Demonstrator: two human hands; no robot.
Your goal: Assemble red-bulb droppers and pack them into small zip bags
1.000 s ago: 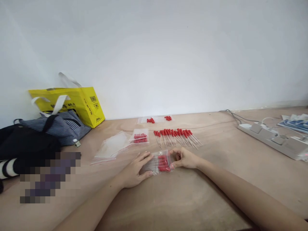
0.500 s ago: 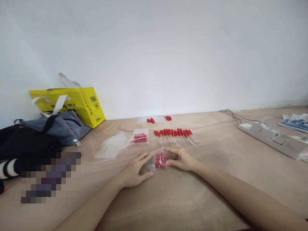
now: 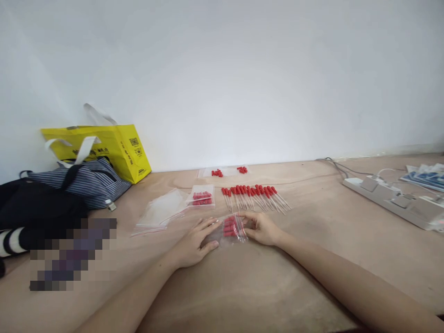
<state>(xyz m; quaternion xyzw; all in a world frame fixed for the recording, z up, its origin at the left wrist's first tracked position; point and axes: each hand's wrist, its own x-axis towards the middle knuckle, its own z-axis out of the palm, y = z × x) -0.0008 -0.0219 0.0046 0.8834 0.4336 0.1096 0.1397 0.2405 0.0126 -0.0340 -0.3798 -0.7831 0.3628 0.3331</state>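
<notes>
A small clear zip bag with several red rubber bulbs inside lies flat on the table before me. My left hand rests on the bag's left end, fingers spread and thumb apart. At the right end, my right hand grips the zip edge with thumb and curled fingers. Just beyond the hands lies a row of glass droppers with red bulbs. A second zip bag of red bulbs lies to their left, beside a stack of flat clear bags.
By the wall lies a clear bag with red-ended pieces. Yellow and striped bags and dark cloth crowd the left. A power strip with plugs and blue-white packets lie right.
My right hand has shifted slightly right, with the bag's zip edge moving that way. The red bulbs inside now lie more spread out. My left hand has hardly moved.
</notes>
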